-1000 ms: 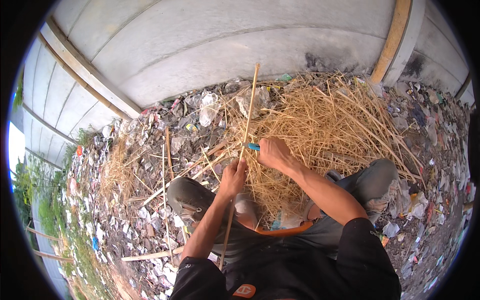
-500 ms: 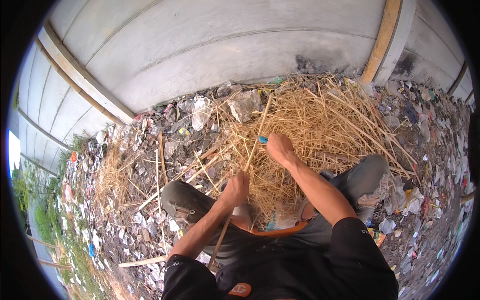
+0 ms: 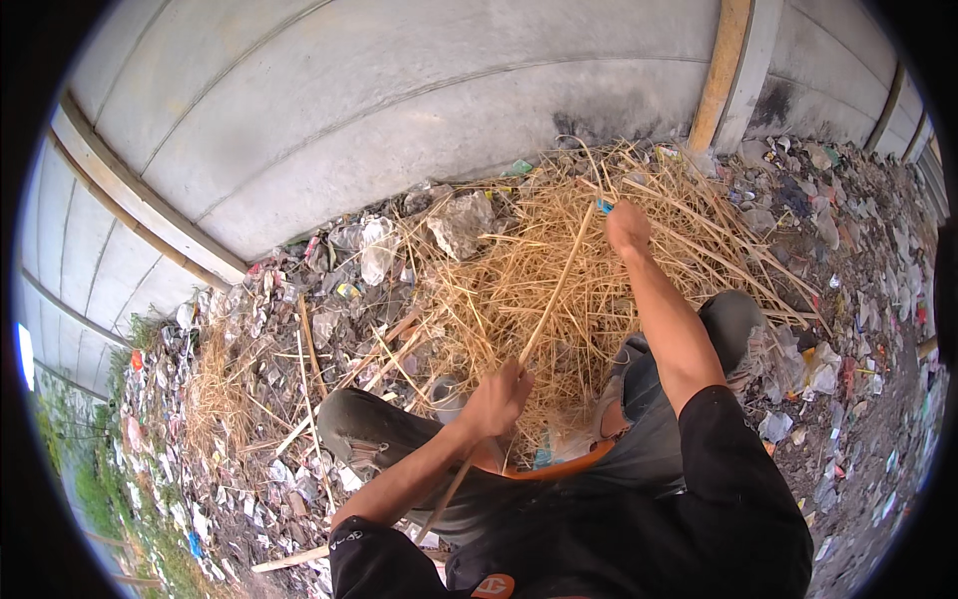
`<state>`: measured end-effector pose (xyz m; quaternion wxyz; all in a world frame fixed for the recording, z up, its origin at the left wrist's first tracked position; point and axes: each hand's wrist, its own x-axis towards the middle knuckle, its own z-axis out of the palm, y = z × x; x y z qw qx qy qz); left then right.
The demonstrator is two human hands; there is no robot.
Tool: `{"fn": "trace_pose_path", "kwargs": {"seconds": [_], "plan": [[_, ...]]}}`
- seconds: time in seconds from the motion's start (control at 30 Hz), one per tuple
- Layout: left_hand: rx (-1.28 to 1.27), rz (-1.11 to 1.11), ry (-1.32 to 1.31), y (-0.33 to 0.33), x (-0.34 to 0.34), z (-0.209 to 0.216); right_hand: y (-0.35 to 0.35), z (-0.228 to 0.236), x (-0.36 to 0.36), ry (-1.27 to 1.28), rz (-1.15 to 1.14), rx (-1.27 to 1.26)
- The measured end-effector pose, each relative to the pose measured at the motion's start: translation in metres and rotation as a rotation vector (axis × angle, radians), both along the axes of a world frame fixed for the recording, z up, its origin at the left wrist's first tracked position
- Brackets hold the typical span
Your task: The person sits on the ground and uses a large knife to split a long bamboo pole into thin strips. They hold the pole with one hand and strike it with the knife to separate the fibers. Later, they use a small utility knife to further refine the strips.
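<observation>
The left hand point(image 3: 499, 397) gripped a long thin stick point(image 3: 552, 290) near its lower part. The right hand point(image 3: 627, 226), closed on a small blue tool point(image 3: 604, 207), touched the stick's upper end over the straw pile point(image 3: 519, 270).

One view is provided: a wide fisheye camera worn on the person's head, looking steeply down and forward. The heap of dry yellow straw stalks point(image 3: 559, 270) serves as the landmark and sits slightly above the centre of the frame, within arm's reach of the lens. Beyond the heap, the curved grey concrete wall point(image 3: 399, 110) fills the upper part of the frame. Nearer than the heap, the person's own knees and black-sleeved arms enter from the lower edge. Left and right of the heap, littered ground point(image 3: 858, 299) extends to the dark circular rim, where straight edges bend.
</observation>
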<state>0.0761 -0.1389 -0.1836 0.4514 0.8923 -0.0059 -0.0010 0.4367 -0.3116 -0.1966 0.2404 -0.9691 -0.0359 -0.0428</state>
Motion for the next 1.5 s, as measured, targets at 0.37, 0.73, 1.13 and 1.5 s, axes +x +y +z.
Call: {"fn": "trace_pose_path", "kwargs": {"seconds": [0.37,0.73,1.13,1.5], "plan": [[-0.975,0.243,0.344,0.033,-0.021,0.022,0.037,0.12,-0.011,-0.306,0.764,0.113],[-0.865,0.163,0.409,0.013,-0.012,0.02,0.024,0.13,-0.026,-0.507,0.631,-0.046],[-0.603,0.069,0.415,0.01,-0.021,0.025,0.022,0.113,0.014,-0.236,0.407,0.15],[-1.067,0.107,0.43,0.021,-0.017,0.018,0.02,0.135,-0.054,-0.038,0.351,0.293]]}}
